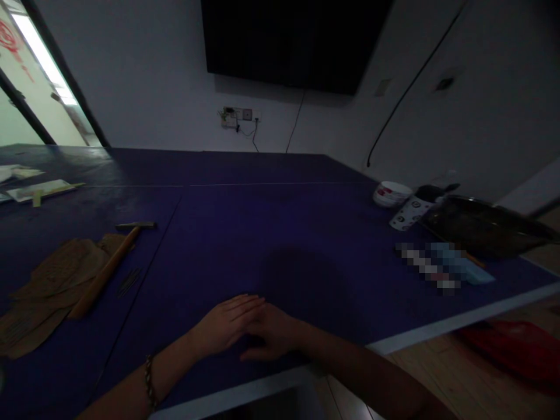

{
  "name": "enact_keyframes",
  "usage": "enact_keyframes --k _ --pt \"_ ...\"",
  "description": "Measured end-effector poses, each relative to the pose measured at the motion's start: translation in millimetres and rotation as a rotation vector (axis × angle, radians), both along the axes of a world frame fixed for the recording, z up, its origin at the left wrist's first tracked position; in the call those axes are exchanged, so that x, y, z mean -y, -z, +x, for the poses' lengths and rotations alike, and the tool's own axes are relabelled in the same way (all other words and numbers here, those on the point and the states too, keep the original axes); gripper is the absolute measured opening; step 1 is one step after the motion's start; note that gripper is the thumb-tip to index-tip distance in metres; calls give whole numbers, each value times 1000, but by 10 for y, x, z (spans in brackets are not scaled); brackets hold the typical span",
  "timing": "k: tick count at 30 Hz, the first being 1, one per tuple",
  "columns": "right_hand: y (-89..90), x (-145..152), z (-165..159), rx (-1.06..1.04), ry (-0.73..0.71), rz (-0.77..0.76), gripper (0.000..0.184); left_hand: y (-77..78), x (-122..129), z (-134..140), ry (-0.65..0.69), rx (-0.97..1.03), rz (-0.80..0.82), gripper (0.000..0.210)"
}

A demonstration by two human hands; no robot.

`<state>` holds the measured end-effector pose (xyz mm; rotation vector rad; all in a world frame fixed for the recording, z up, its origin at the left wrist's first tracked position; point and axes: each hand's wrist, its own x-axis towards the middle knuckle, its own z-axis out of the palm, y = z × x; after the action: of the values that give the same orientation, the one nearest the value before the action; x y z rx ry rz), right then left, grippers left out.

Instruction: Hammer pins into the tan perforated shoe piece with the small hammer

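Observation:
My left hand (230, 324) lies over my right hand (277, 329) near the front edge of the purple table (245, 233). The left fingers are stretched out and flat, with a dark beaded bracelet (149, 379) on that wrist. The right thumb points left, apart from its palm, while the other right fingers are mostly hidden under the left hand. No object shows in either hand. To the left lies a hammer (107, 265) with a wooden handle, partly across flattened brown paper (56, 280). Several thin dark nail-like pieces (128, 283) lie beside it.
At the right stand stacked white bowls (391, 193), a tilted patterned cup (410, 213) and a large dark basin (485, 224). A light-blue item (464, 265) lies before them, partly pixelated. White papers (39, 189) are at the far left. A red bag-like thing (520, 350) is below the table.

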<state>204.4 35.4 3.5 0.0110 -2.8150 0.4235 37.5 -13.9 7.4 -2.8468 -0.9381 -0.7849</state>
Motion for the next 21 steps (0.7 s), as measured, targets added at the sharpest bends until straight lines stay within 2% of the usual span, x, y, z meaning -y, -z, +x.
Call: enact_keyframes --k 4,11,16,21 --pt "2 1 18 2 34 -25 46 39 -16 1 -6 17 30 39" --pt "-79 45 41 -31 -32 -167 37 13 2 -2 42 47 44 38" --pt "-139 74 61 -30 -7 -215 35 -4 10 3 50 49 26 39" --pt "-104 82 74 -45 7 -233 32 -10 18 20 43 45 1 44"
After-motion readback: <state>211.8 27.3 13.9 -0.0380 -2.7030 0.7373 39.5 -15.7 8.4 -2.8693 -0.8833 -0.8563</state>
